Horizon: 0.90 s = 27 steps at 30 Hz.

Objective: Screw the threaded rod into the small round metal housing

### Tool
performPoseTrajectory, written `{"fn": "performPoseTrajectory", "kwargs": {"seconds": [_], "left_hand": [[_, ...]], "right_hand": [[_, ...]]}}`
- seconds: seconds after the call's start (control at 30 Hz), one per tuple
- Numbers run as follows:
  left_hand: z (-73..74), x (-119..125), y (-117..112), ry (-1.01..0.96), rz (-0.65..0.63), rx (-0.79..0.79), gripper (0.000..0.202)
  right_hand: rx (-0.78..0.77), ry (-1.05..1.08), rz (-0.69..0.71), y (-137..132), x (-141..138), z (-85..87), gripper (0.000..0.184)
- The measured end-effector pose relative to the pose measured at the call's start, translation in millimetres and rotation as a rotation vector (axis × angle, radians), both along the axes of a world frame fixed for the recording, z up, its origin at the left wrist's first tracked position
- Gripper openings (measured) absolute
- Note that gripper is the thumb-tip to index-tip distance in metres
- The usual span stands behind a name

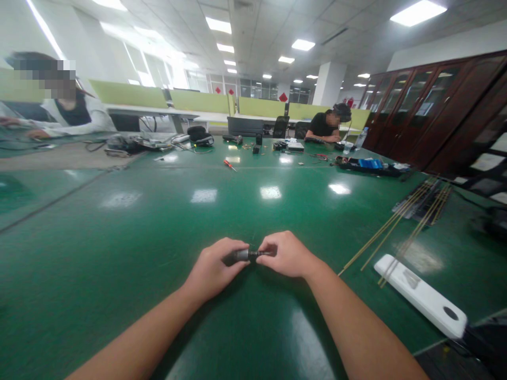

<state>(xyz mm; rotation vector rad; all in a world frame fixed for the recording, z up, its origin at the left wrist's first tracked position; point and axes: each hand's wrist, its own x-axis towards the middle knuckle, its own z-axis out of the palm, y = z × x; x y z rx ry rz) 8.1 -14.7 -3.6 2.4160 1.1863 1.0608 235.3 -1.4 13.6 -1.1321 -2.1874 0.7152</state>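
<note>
left fingers (237, 245) and right fingers (266, 260) hold a dark cylinder (243, 255).

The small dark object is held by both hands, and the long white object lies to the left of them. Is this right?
Not quite: in the head view, the long white object lies to the right. The left hand and right hand do hold the small dark object.

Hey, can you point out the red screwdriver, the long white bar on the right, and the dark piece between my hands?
Red screwdriver (227, 164): head view, on its handle.
White bar (423, 296): head view, on its top face.
Dark piece (244, 255): head view, on its thicker grey section.
</note>
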Motion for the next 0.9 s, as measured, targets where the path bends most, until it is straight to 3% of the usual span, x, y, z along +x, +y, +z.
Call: {"fn": "performPoseTrajectory", "kwargs": {"seconds": [0.9], "left_hand": [[0.6,-3.4,1.1,-0.01,0.021,-0.004,0.023]], "right_hand": [[0.025,-0.001,-0.011,1.8,3.6,-1.3,0.007]]}}
